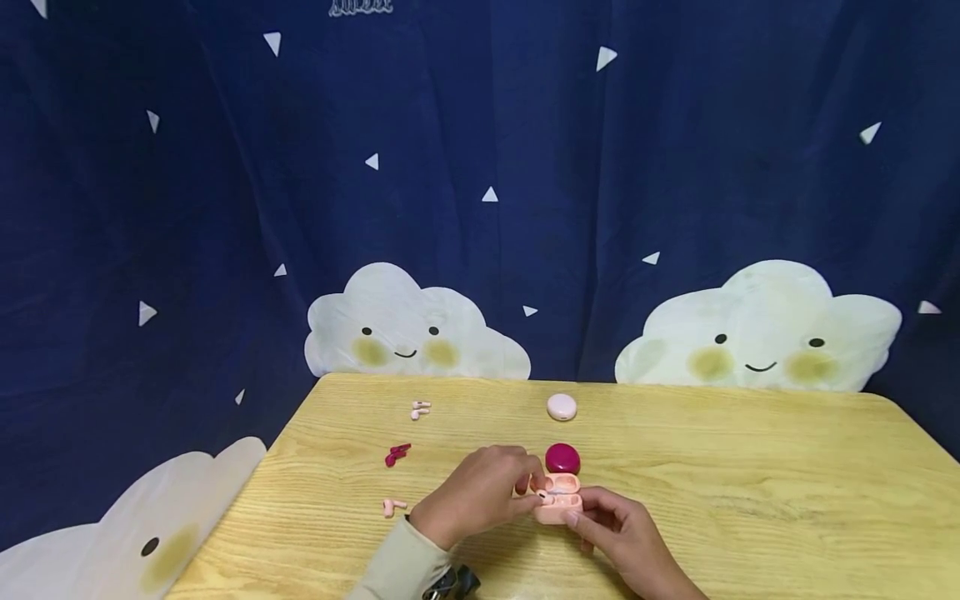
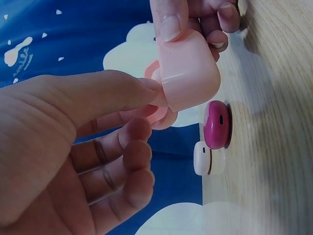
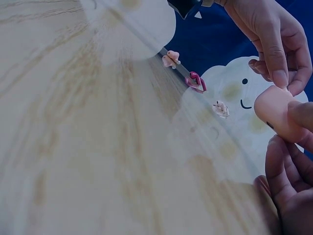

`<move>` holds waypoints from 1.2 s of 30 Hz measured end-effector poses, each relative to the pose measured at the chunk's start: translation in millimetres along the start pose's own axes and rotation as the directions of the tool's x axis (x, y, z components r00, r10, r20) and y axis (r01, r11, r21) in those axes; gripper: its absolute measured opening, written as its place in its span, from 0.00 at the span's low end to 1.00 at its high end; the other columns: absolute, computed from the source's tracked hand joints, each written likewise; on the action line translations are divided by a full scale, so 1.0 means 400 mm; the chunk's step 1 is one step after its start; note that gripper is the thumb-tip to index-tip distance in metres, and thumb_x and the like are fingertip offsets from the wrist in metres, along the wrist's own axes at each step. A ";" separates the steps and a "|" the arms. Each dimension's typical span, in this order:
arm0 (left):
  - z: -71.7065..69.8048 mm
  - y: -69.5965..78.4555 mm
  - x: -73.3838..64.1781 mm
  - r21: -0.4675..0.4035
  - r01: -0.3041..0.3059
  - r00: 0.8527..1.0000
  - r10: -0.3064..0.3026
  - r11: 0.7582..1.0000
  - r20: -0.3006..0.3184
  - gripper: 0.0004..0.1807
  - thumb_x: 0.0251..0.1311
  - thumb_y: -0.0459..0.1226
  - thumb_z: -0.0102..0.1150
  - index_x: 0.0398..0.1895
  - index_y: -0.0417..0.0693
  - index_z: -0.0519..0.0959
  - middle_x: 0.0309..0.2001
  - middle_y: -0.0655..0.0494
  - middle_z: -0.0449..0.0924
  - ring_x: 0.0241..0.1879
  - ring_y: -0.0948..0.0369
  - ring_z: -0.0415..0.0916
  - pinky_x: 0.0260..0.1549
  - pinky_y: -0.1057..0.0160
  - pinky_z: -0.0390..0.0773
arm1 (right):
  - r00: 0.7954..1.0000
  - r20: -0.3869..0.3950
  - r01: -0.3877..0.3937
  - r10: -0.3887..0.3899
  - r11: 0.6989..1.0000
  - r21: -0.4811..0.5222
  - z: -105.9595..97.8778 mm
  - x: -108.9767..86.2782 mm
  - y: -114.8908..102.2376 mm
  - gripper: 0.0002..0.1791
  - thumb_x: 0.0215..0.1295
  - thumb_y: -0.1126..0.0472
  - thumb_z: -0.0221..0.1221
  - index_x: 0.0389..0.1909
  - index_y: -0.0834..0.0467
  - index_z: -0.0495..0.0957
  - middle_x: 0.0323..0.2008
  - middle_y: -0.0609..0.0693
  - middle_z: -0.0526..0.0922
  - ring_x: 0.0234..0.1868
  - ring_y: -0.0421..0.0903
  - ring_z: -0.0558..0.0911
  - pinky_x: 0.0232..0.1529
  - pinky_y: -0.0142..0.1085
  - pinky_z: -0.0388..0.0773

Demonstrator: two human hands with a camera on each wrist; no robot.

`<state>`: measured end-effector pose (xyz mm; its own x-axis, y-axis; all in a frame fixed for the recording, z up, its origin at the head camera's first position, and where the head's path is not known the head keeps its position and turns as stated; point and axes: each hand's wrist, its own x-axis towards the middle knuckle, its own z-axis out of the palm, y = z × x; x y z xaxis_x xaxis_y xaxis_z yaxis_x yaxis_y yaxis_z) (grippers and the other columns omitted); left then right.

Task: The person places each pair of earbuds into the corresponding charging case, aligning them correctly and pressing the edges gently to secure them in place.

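A peach earbud case (image 1: pixel 558 512) with its lid flipped up is held above the table by my right hand (image 1: pixel 622 533), thumb on its front. My left hand (image 1: pixel 487 492) pinches a peach earbud (image 1: pixel 546 497) at the left side of the case's opening. In the left wrist view, the thumb (image 2: pixel 112 93) of that hand reaches behind the case (image 2: pixel 190 71), which hides most of the earbud. Seen from the right wrist, the case (image 3: pixel 279 112) sits between both hands' fingers.
Behind the open case lie a round magenta case (image 1: pixel 562 458) and a pale pink case (image 1: pixel 562 407). To the left are another peach earbud (image 1: pixel 390 507), magenta earbuds (image 1: pixel 397 454) and pale pink earbuds (image 1: pixel 420 410). A blue curtain (image 1: pixel 450 125) hangs behind the wooden table (image 1: pixel 750 475).
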<state>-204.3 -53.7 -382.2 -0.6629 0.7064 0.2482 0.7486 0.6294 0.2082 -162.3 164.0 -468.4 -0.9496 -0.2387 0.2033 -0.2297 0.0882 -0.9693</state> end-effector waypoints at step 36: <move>-0.059 -0.052 -0.044 -0.061 0.101 0.994 -0.103 0.993 -0.026 0.03 0.57 0.40 0.66 0.32 0.54 0.82 0.23 0.66 0.71 0.23 0.70 0.65 0.24 0.72 0.66 | 0.999 -0.025 -0.042 0.042 0.999 0.014 0.007 -0.001 0.001 0.14 0.63 0.62 0.62 0.46 0.67 0.78 0.31 0.53 0.81 0.24 0.43 0.78 0.26 0.35 0.79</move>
<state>-208.3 -86.9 -368.4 -0.7360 0.6291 0.2501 0.6769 0.6769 0.2894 -161.6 161.5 -469.1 -0.9634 -0.2110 0.1656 -0.1867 0.0845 -0.9788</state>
